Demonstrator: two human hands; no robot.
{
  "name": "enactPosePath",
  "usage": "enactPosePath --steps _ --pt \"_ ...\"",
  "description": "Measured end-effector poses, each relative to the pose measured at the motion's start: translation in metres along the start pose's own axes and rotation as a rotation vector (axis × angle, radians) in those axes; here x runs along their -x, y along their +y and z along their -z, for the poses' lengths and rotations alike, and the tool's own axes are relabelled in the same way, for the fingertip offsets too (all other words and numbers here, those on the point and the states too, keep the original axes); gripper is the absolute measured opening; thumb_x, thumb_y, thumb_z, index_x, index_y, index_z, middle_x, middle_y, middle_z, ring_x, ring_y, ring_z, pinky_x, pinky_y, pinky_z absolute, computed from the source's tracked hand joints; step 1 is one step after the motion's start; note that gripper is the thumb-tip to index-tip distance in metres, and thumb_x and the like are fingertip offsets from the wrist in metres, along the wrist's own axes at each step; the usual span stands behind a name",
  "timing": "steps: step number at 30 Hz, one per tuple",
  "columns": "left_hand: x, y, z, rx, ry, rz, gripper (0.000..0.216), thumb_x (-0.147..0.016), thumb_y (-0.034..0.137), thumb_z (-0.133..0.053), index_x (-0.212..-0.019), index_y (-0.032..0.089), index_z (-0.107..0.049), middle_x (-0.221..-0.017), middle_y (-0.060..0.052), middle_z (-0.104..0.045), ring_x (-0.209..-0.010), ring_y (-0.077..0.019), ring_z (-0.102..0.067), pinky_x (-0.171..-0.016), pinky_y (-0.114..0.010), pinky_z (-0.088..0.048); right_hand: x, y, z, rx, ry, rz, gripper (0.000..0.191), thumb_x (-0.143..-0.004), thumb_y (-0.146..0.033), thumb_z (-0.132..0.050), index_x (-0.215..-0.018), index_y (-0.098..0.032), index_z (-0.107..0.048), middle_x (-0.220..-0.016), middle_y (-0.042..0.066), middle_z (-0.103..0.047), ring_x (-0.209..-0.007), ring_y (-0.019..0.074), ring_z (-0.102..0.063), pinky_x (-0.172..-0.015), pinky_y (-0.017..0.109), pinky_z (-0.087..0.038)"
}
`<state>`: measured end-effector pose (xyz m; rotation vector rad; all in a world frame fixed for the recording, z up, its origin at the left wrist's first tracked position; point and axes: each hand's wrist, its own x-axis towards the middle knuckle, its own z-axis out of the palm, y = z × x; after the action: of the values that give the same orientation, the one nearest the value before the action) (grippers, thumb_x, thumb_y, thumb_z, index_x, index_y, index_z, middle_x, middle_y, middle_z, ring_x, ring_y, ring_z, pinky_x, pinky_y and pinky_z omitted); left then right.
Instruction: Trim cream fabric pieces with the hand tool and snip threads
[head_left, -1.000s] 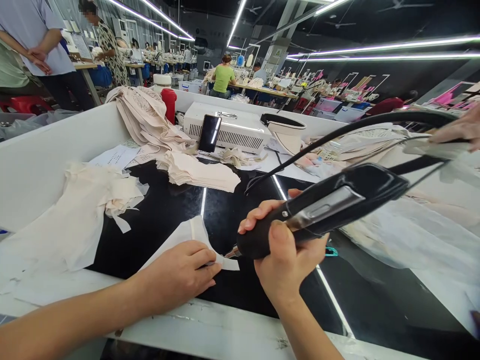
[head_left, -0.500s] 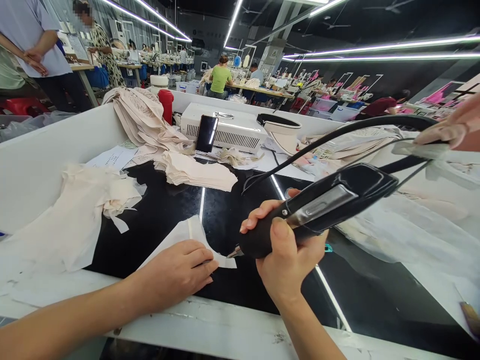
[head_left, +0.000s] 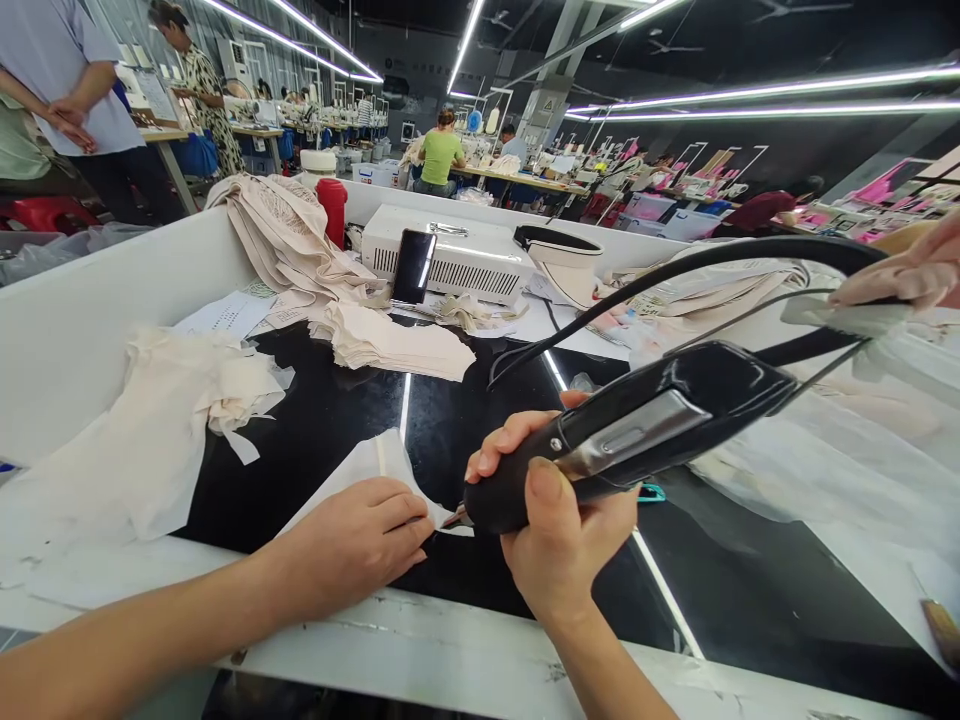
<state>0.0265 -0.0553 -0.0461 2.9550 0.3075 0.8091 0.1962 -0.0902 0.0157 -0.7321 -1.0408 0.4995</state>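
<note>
My right hand is wrapped around a black corded hand tool with a silver lever along its side. The tool slants down to the left, and its narrow metal tip meets the edge of a white fabric piece, right beside my left fingertips. My left hand lies over that piece with fingers together and bent, gripping its curved lower edge. Part of the fabric is hidden under this hand. A black cable arches above the tool.
Beige cut pieces lie stacked behind, near a phone and a white vented box. More pale fabric covers the left side. A small teal object and clear plastic lie right. People work at sewing tables beyond.
My right hand has brought the tool leftward and slightly down, so its tip is closer to my left fingertips. More of the teal object shows. My left hand stays nearly still.
</note>
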Motion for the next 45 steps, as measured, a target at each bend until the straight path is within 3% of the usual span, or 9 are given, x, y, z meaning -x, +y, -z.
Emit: enactPosePath --steps 13,31,38,42,45 --pt "-0.002 0.001 0.004 0.0 0.009 0.002 0.011 -0.102 0.016 -0.057 -0.108 0.01 -0.065 -0.101 -0.009 -0.069 -0.096 -0.0211 -0.066 -0.092 -0.034 -0.059 -0.001 -0.008 0.016 0.034 0.049 0.03 0.038 -0.088 -0.032 -0.079 -0.12 -0.027 -0.059 -0.083 -0.003 -0.066 -0.058 0.0132 -0.064 -0.051 0.028 -0.058" --pt "-0.001 0.001 0.002 0.023 0.0 0.009 0.019 -0.105 0.016 -0.049 -0.108 0.009 -0.067 -0.103 -0.011 -0.07 -0.097 -0.0227 -0.067 -0.093 -0.037 -0.06 -0.001 -0.005 0.013 0.056 0.049 0.031 0.034 -0.091 -0.03 -0.074 -0.121 -0.029 -0.058 -0.083 -0.004 -0.066 -0.059 0.013 -0.064 -0.052 0.028 -0.058" --pt "0.002 -0.011 0.026 0.15 -0.003 0.116 0.027 -0.11 0.021 -0.041 -0.119 0.013 -0.065 -0.121 -0.011 -0.07 -0.118 -0.0197 -0.065 -0.103 -0.032 -0.057 -0.01 0.0 0.018 0.08 0.027 0.045 0.035 -0.09 -0.029 -0.075 -0.121 -0.029 -0.057 -0.084 -0.004 -0.066 -0.059 0.0124 -0.063 -0.052 0.026 -0.057" --pt "0.008 -0.03 0.038 0.064 -0.071 0.127 0.027 -0.109 0.016 -0.04 -0.111 0.014 -0.067 -0.116 -0.009 -0.072 -0.11 -0.0191 -0.068 -0.099 -0.033 -0.059 -0.019 0.006 0.024 0.083 0.036 0.058 0.031 -0.09 -0.027 -0.074 -0.115 -0.028 -0.056 -0.082 -0.006 -0.066 -0.057 0.0118 -0.062 -0.051 0.026 -0.057" --pt "0.015 -0.031 0.041 0.027 -0.162 0.163 0.026 -0.105 0.01 -0.043 -0.111 0.016 -0.068 -0.113 -0.008 -0.071 -0.106 -0.0197 -0.068 -0.094 -0.032 -0.059 -0.024 0.007 0.022 0.071 0.053 0.066 0.029 -0.088 -0.023 -0.073 -0.111 -0.027 -0.055 -0.079 -0.006 -0.066 -0.056 0.0117 -0.061 -0.05 0.026 -0.057"
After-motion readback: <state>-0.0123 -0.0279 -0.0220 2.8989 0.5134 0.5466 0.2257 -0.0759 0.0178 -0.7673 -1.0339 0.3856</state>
